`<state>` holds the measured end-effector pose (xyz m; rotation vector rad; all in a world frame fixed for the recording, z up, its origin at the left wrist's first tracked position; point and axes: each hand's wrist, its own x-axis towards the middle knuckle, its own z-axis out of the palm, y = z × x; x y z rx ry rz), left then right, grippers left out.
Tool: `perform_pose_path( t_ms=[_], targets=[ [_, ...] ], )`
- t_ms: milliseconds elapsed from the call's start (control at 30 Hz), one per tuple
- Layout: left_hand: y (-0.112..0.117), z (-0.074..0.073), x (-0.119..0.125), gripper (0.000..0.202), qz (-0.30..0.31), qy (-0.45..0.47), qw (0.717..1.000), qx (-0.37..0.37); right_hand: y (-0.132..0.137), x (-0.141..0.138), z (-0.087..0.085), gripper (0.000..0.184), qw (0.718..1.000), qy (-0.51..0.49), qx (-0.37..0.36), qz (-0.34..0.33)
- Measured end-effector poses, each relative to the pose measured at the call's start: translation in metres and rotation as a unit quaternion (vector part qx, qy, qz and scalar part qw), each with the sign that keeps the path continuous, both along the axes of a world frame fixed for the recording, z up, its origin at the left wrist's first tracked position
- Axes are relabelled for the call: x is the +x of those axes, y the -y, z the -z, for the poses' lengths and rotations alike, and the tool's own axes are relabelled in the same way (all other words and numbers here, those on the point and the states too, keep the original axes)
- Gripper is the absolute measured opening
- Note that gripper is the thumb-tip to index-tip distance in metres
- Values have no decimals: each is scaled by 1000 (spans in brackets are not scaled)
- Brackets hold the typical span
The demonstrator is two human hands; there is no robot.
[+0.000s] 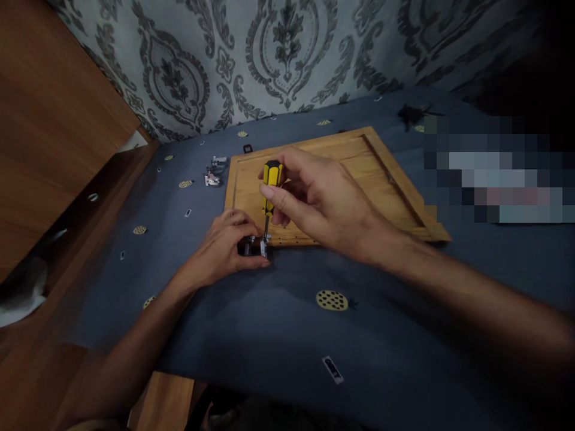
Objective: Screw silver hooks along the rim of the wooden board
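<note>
A light wooden cabinet door panel [350,157] lies flat on a dark blue sheet with pineapple prints. My right hand [323,203] is closed round the yellow and black handle of a screwdriver [271,179], which stands upright with its tip down at the panel's near left corner. My left hand [224,245] is closed on a small metal hinge [257,245] at that corner, right under the screwdriver's tip.
Another metal hinge [214,171] lies on the sheet left of the panel. A brown wooden board [54,120] leans at the far left. Patterned grey wallpaper [278,48] runs behind. A blurred patch [494,170] covers the right side.
</note>
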<state>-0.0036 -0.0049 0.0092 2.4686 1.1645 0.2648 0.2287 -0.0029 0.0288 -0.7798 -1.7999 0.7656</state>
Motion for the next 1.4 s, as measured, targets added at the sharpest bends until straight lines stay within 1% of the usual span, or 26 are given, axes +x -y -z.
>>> perform_pose_path(
  t_ms=[167, 367, 600, 833, 1100, 1300, 1400],
  targets=[
    [-1, 1, 0, 40, 4, 3, 1000, 4, 0, -1, 3, 26, 999, -30, -4, -13],
    [-1, 2, -1, 40, 0, 0, 1000, 4, 0, -2, 3, 20, 999, -32, -1, -18],
    [-1, 1, -1, 38, 9, 11, 1000, 1, -1, -1, 4, 36, 999, -32, 3, 0],
    [-1, 1, -1, 39, 9, 6, 1000, 3, -1, -2, 5, 29, 999, -35, 1, -7],
    [-2, 2, -1, 39, 5, -1, 1000, 4, 0, -3, 5, 28, 999, -42, 2, -19],
    [-1, 3, 0, 37, 5, -8, 1000, 12, 2, -6, 3, 36, 997, -66, -28, -25],
    [0, 2, 1, 36, 5, -6, 1000, 9, -1, -3, 2, 36, 996, -68, -40, -45]
  ],
)
